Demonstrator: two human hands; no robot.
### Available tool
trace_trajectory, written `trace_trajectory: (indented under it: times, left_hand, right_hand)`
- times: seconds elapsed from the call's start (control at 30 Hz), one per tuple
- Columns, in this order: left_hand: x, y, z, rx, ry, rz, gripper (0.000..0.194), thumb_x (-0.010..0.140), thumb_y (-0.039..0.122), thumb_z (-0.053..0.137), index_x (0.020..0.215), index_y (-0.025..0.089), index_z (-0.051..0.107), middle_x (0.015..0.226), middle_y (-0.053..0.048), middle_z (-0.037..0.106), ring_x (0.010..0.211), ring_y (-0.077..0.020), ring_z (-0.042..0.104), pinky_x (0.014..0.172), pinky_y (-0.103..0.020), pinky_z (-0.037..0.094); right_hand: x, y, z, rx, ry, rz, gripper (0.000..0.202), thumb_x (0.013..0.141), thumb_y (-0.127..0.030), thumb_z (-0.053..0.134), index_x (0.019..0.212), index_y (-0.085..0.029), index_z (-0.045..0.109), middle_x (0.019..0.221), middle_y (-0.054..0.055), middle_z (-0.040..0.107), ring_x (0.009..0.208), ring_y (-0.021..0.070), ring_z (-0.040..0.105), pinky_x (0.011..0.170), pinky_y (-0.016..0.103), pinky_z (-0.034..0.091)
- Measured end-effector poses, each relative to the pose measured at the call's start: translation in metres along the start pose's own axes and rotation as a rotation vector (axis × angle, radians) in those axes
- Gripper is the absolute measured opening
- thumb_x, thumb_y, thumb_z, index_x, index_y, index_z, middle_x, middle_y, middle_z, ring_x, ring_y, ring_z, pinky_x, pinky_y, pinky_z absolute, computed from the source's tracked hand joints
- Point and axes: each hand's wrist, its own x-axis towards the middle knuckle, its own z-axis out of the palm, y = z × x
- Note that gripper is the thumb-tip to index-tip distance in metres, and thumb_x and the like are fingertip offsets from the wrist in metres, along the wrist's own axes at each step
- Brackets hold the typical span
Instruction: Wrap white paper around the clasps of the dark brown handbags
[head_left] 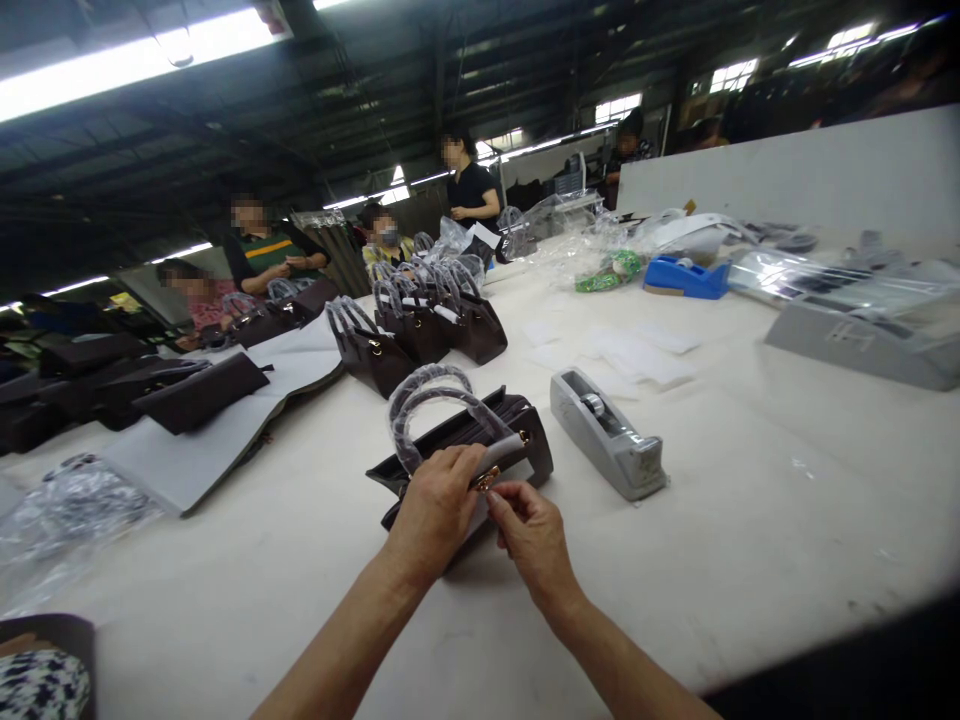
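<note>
A dark brown handbag (536, 425) stands on the white table in front of me, its looped handles (427, 392) wrapped in clear plastic. My left hand (439, 500) is closed over the bag's near upper edge, and its fingers lie beside a gold metal clasp (486, 479). At that clasp, my right hand (531, 530) is pinched, thumb and forefinger together on the metal. A strip of white paper (517, 472) lies against the bag's front. My hands hide part of the front panel.
Right of the bag sits a grey tape dispenser (609, 435); a blue one (686, 277) is farther back. Several wrapped handbags (420, 330) are grouped behind. Plastic film (75, 515) and dark bag pieces (202, 390) lie left. Co-workers (270, 250) are across the table.
</note>
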Motion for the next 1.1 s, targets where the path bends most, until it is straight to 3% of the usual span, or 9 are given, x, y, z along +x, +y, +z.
trace_trajectory:
  times: [0.23, 0.4, 0.53, 0.67, 0.77, 0.87, 1.0, 1.1]
  left_hand:
    - [0.002, -0.006, -0.013, -0.055, -0.093, 0.106, 0.041, 0.072, 0.011, 0.054, 0.111, 0.022, 0.046, 0.11, -0.004, 0.055, 0.102, -0.0172, 0.051, 0.089, -0.033, 0.046]
    - [-0.003, -0.008, -0.007, 0.013, -0.025, 0.145, 0.044, 0.076, 0.009, 0.049, 0.117, 0.022, 0.043, 0.114, -0.007, 0.055, 0.104, -0.0188, 0.052, 0.088, -0.035, 0.047]
    - [-0.007, -0.008, -0.001, 0.064, 0.006, 0.158, 0.05, 0.077, 0.007, 0.046, 0.124, 0.021, 0.037, 0.118, -0.01, 0.053, 0.106, -0.02, 0.052, 0.088, -0.038, 0.048]
    - [-0.008, -0.006, -0.002, 0.085, 0.016, 0.158, 0.052, 0.076, 0.004, 0.045, 0.125, 0.019, 0.036, 0.117, -0.01, 0.054, 0.104, -0.0197, 0.053, 0.087, -0.038, 0.048]
    - [-0.006, -0.004, -0.004, 0.063, 0.031, 0.167, 0.05, 0.076, 0.003, 0.044, 0.124, 0.018, 0.038, 0.114, -0.009, 0.056, 0.101, -0.0185, 0.055, 0.085, -0.036, 0.05]
    - [-0.006, -0.003, -0.005, 0.055, 0.035, 0.178, 0.049, 0.077, 0.004, 0.044, 0.123, 0.017, 0.038, 0.114, -0.01, 0.056, 0.101, -0.0188, 0.055, 0.085, -0.036, 0.05]
    - [-0.006, -0.004, -0.003, 0.072, 0.03, 0.181, 0.048, 0.076, 0.003, 0.043, 0.122, 0.016, 0.04, 0.115, -0.012, 0.055, 0.102, -0.0199, 0.054, 0.086, -0.037, 0.049]
    - [-0.006, -0.004, -0.003, 0.072, 0.02, 0.166, 0.051, 0.074, 0.002, 0.044, 0.122, 0.017, 0.039, 0.113, -0.011, 0.055, 0.102, -0.0204, 0.054, 0.086, -0.038, 0.049]
  right_hand:
    - [0.003, -0.004, -0.001, 0.021, 0.048, -0.039, 0.025, 0.075, -0.039, 0.057, 0.084, -0.016, 0.058, 0.063, -0.002, 0.056, 0.045, 0.0081, 0.046, 0.039, 0.018, 0.035]
    - [0.006, -0.014, -0.002, -0.1, 0.015, -0.064, 0.021, 0.077, -0.035, 0.055, 0.083, -0.015, 0.061, 0.058, -0.001, 0.056, 0.048, 0.0108, 0.049, 0.042, 0.02, 0.039]
    - [0.011, -0.021, -0.007, -0.321, -0.018, -0.278, 0.018, 0.079, -0.025, 0.053, 0.094, -0.019, 0.062, 0.076, 0.002, 0.064, 0.065, 0.014, 0.058, 0.062, 0.024, 0.047]
    - [0.025, -0.034, -0.02, -0.641, -0.244, -0.547, 0.022, 0.084, -0.018, 0.049, 0.1, -0.022, 0.063, 0.089, 0.003, 0.065, 0.08, 0.0147, 0.06, 0.075, 0.025, 0.046]
    - [0.038, -0.047, -0.028, -0.873, -0.407, -0.666, 0.019, 0.084, -0.019, 0.05, 0.097, -0.025, 0.064, 0.088, 0.001, 0.065, 0.08, 0.0131, 0.06, 0.072, 0.021, 0.045]
    - [0.044, -0.059, -0.029, -1.159, -0.473, -0.803, 0.015, 0.084, -0.019, 0.051, 0.093, -0.024, 0.062, 0.086, 0.0, 0.064, 0.075, 0.0131, 0.06, 0.064, 0.021, 0.044]
    - [0.038, -0.06, -0.024, -1.48, -0.453, -0.958, 0.024, 0.082, -0.007, 0.043, 0.104, -0.013, 0.053, 0.083, 0.006, 0.06, 0.066, 0.016, 0.058, 0.049, 0.025, 0.04]
    - [0.028, -0.048, -0.021, -1.495, -0.349, -0.908, 0.019, 0.082, -0.006, 0.04, 0.095, -0.012, 0.053, 0.08, 0.006, 0.057, 0.064, 0.0176, 0.057, 0.046, 0.027, 0.037]
